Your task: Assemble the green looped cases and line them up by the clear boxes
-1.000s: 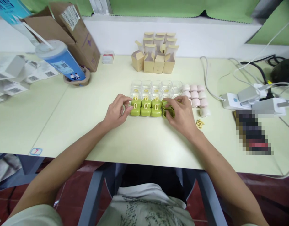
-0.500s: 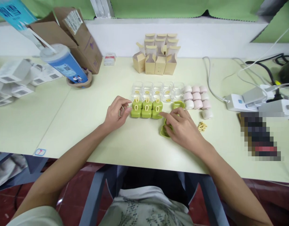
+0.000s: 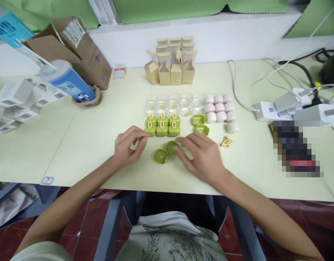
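My left hand (image 3: 128, 146) hovers at the left end of several closed green cases (image 3: 161, 130) with cream loops on top, thumb and index finger apart, nothing held. My right hand (image 3: 202, 154), slightly blurred, has its fingers apart at the right edge of an opened green case. Its two hollow halves, the upper half (image 3: 172, 148) and the lower half (image 3: 161, 156), lie on the table between my hands. Behind the right hand sits another opened green case (image 3: 198, 120), its nearer half (image 3: 202, 130) partly covered by the fingers.
Clear plastic cases (image 3: 174, 104) and pink and white rounded cases (image 3: 218, 108) stand in rows behind. A pile of cream loops (image 3: 226, 142) lies right. Open small cartons (image 3: 176, 72) are at the back, a blue cup (image 3: 70, 81) left, a power strip (image 3: 272, 111) right.
My right hand has carried the opened green case left and towards me; its halves now show between my hands. My left hand has drawn slightly towards me. The camera view has shifted a little.
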Available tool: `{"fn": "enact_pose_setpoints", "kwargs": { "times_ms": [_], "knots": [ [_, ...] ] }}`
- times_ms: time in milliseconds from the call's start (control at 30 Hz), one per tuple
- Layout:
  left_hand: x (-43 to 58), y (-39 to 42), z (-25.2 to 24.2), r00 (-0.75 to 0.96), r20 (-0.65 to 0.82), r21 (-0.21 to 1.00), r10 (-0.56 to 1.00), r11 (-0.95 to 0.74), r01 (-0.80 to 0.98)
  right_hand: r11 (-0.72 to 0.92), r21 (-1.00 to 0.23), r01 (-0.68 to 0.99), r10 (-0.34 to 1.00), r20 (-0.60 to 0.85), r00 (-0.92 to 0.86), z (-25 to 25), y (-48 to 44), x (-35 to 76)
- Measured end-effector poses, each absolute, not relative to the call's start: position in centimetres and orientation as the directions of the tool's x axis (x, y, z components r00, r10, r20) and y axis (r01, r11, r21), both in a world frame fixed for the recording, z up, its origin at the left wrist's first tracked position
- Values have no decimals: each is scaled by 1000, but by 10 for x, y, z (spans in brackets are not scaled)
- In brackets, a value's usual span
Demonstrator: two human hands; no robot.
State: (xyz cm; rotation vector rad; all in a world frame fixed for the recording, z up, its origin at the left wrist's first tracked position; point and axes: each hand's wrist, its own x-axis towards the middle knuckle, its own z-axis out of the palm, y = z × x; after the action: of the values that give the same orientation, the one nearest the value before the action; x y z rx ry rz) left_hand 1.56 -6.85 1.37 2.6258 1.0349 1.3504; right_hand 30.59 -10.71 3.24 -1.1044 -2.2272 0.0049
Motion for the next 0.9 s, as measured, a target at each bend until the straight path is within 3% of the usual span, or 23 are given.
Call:
{"fn": "enact_pose_setpoints", "kwargs": {
  "times_ms": [67, 133, 233, 433, 567, 667, 800, 900],
  "knots": [
    [22, -95, 20, 481, 543, 327, 689, -700, 635, 531, -270, 803, 768, 553, -322, 38, -115, 344],
    [31, -119, 18, 476, 388, 320, 789, -600, 733, 363, -169, 917, 844, 476, -247, 38, -124, 382],
    [45, -140, 5, 399, 347, 290, 849, -501, 815, 262, -16, 965, 919, 309, -244, 28, -133, 417],
    [55, -146, -7, 266, 440, 421, 858, -458, 783, 266, 59, 962, 918, 287, -272, 10, -134, 412],
    [53, -143, 5, 184, 548, 487, 816, -490, 723, 329, -1, 944, 890, 334, -310, 10, -132, 409],
    [56, -121, 17, 194, 687, 440, 701, -613, 656, 303, -83, 949, 915, 304, -266, 14, -130, 413],
    [69, -73, 27, 257, 810, 337, 527, -777, 532, 291, -28, 956, 947, 147, -284, 18, -127, 413],
    [79, -46, 23, 268, 831, 328, 487, -819, 472, 291, -2, 957, 941, 182, -285, 16, -125, 412]
  ]
}}
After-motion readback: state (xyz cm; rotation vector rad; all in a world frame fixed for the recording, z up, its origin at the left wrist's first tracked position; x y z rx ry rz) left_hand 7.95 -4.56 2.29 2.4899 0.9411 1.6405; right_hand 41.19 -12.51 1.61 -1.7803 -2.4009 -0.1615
